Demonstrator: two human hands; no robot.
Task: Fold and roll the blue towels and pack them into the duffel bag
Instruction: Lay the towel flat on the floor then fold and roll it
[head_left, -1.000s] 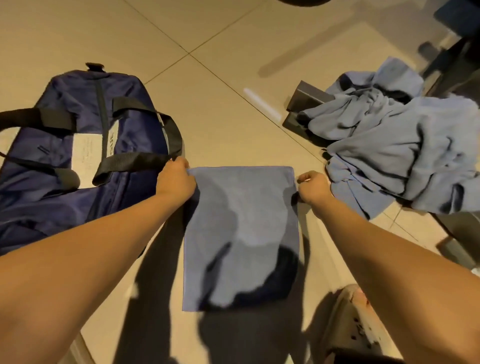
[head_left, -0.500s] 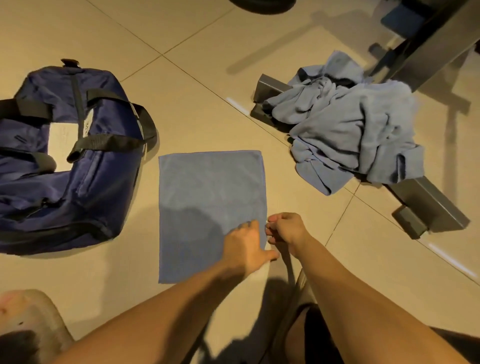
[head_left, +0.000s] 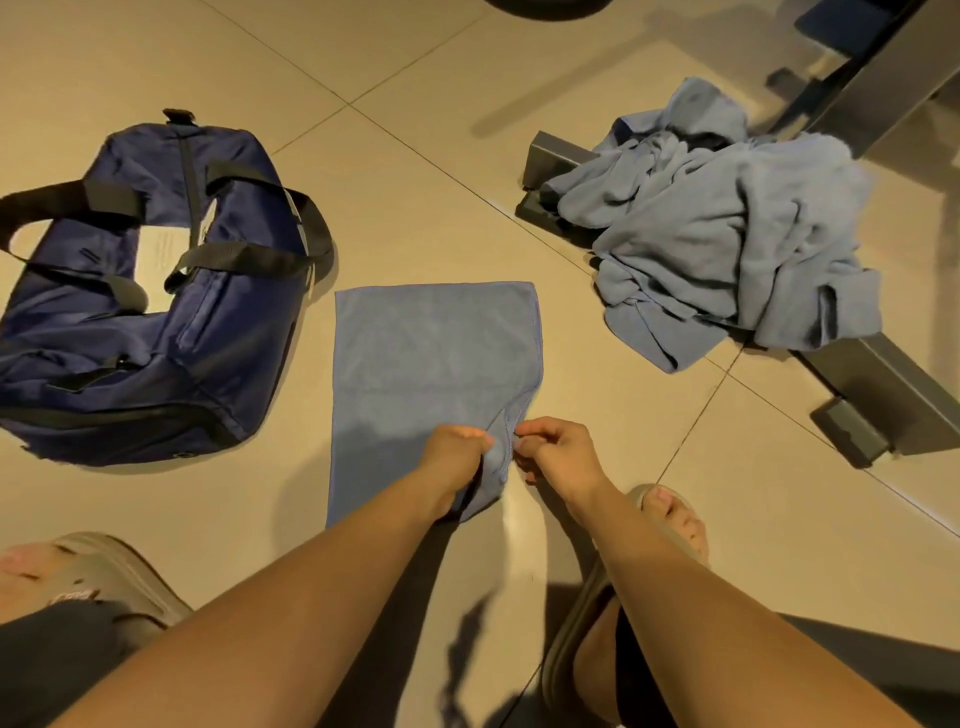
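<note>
Compared against half a second earlier: found near right edge of the folded towel (head_left: 431, 353) raised and puckered, formerly flat. Observed left hand (head_left: 457, 449) with fingers curled, pinching that edge close to the near corner. Observed right hand (head_left: 553, 449) just beside it, thumb and forefinger nipped on the same hem, remaining fingers curled under. Recorded towel as soft blue terry, rectangular, with stitched hem, lying on smooth beige floor tiles (head_left: 415, 171) between the duffel bag (head_left: 223, 332) and the towel heap (head_left: 727, 234). Recorded bag as navy woven fabric with black webbing straps, slumped, left of towel and apart from it. Noted heap as crumpled pale-blue cloth, draped over a grey metal frame (head_left: 893, 405), right of towel. Noted tan sandals (head_left: 124, 571) at near edge
</note>
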